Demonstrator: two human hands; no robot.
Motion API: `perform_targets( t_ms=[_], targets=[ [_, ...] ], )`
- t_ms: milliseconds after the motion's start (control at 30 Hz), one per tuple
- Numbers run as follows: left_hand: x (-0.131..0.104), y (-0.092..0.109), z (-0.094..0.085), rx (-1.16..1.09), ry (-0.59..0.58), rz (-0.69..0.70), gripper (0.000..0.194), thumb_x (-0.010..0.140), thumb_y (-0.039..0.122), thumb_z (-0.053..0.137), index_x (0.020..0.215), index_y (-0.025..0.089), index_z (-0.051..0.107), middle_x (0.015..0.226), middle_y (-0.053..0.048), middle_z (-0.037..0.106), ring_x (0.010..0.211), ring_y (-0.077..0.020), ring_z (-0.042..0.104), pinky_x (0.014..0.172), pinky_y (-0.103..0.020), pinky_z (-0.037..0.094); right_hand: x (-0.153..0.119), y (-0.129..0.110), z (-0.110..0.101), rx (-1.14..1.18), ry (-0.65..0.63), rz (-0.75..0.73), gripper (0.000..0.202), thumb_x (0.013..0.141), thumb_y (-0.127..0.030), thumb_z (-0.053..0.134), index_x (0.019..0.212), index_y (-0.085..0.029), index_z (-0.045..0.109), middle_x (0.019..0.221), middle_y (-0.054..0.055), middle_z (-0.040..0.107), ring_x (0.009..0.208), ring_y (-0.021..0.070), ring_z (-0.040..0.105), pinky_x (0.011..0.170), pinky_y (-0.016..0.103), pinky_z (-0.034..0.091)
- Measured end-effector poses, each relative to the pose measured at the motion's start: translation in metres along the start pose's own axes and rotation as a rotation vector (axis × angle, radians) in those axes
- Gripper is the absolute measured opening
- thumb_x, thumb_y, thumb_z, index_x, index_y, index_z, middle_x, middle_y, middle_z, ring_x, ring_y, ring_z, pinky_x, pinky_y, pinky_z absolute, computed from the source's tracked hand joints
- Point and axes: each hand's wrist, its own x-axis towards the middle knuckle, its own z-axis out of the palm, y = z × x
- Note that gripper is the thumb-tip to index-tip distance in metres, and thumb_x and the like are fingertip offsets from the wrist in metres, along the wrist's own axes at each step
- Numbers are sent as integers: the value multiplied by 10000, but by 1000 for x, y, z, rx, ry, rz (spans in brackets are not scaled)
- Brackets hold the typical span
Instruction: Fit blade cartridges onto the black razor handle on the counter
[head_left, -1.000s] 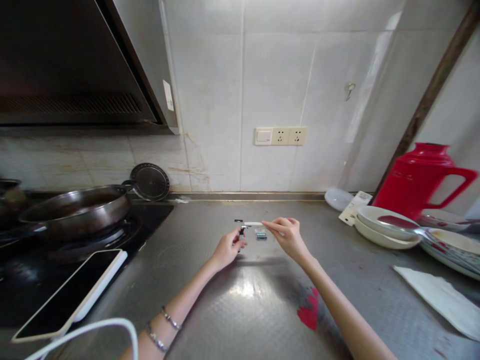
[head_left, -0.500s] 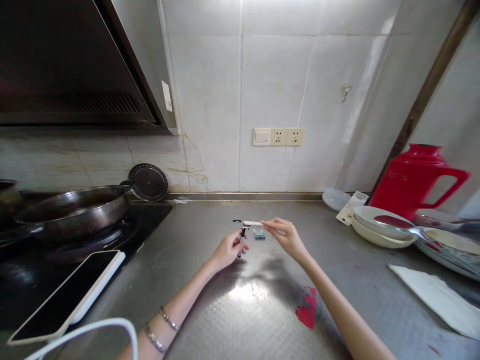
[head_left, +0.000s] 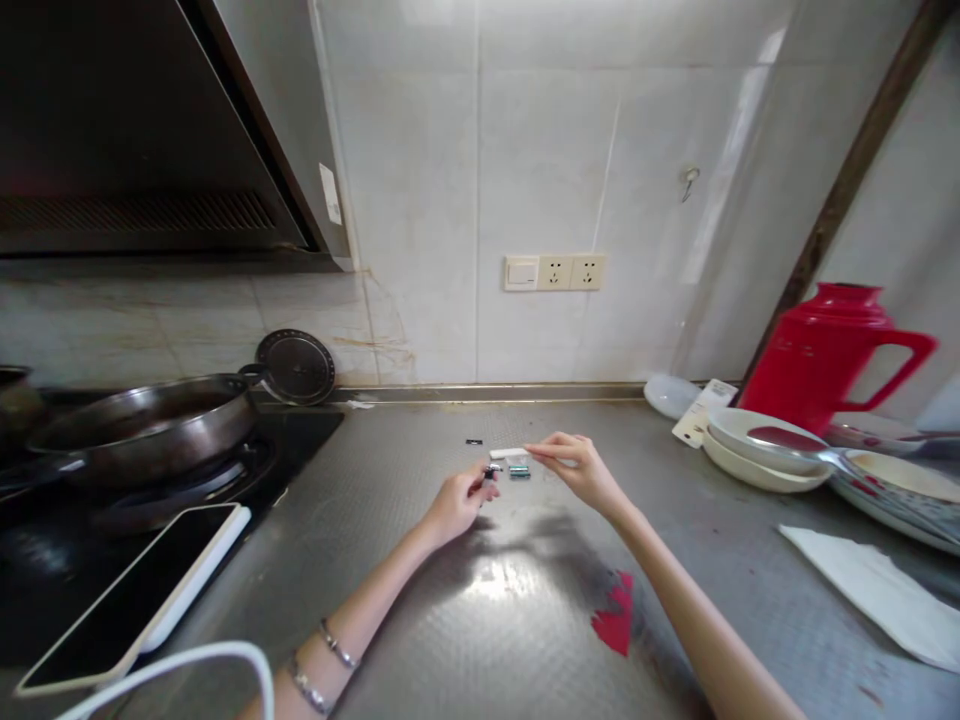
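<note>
My left hand (head_left: 457,503) is closed round a small razor-like tool (head_left: 490,472) with a shiny T-shaped head and a black neck. Its handle is mostly hidden by the fingers. Pinched in the fingertips of my right hand (head_left: 574,468) is one end of a thin white stick (head_left: 510,454), whose other end points left toward the tool's head. Just below the stick lie two small teal cylinders (head_left: 519,472), apparently in a clear holder. A little black piece (head_left: 474,442) rests on the steel counter behind my left hand.
On the left are a hob with a steel pan (head_left: 150,420) and a phone (head_left: 135,600) with a white cable (head_left: 195,650). To the right stand a red thermos jug (head_left: 825,350), stacked bowls (head_left: 765,465) and a white cloth (head_left: 870,590). A red scrap (head_left: 615,620) lies between my forearms.
The razor-like tool has tilted in my left hand, so less of its handle shows. The white stick has come slightly lower and nearer. The view has shifted a little.
</note>
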Motion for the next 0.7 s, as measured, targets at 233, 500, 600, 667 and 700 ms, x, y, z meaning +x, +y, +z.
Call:
perform_targets(
  t_ms=[233, 500, 600, 667, 700],
  targets=[
    [-1, 5, 0, 30, 15, 6, 165, 791, 270, 544, 907, 161, 588, 694, -15, 629, 666, -140, 586, 669, -241, 451, 1, 2, -6, 143, -78, -35, 245, 836, -356, 539, 974, -238, 705, 804, 46, 660, 734, 155, 600, 673, 258, 446],
    [0, 1, 2, -29, 21, 22, 165, 791, 290, 547, 880, 151, 557, 697, -15, 620, 664, -136, 590, 659, -239, 453, -1, 12, -6, 269, -109, 50, 271, 800, -379, 581, 976, -216, 707, 821, 58, 656, 758, 165, 594, 686, 263, 451],
    [0, 0, 2, -34, 11, 24, 143, 796, 270, 532, 874, 150, 536, 692, -13, 612, 659, -137, 593, 643, -239, 453, -2, 14, -3, 275, -146, 55, 267, 798, -366, 589, 980, -210, 706, 811, 58, 657, 745, 160, 593, 688, 261, 448],
    [0, 1, 3, -32, 6, 22, 126, 800, 262, 524, 859, 150, 528, 689, -14, 606, 671, -141, 597, 652, -243, 456, -2, 15, -3, 250, -123, 73, 265, 801, -364, 585, 981, -212, 707, 806, 60, 656, 743, 162, 592, 684, 263, 446],
    [0, 1, 3, -35, 5, 22, 121, 801, 259, 522, 853, 150, 526, 692, -15, 605, 683, -145, 602, 664, -248, 458, -2, 15, -2, 244, -112, 79, 263, 799, -363, 587, 978, -213, 708, 806, 60, 656, 745, 163, 592, 684, 263, 447]
  ],
)
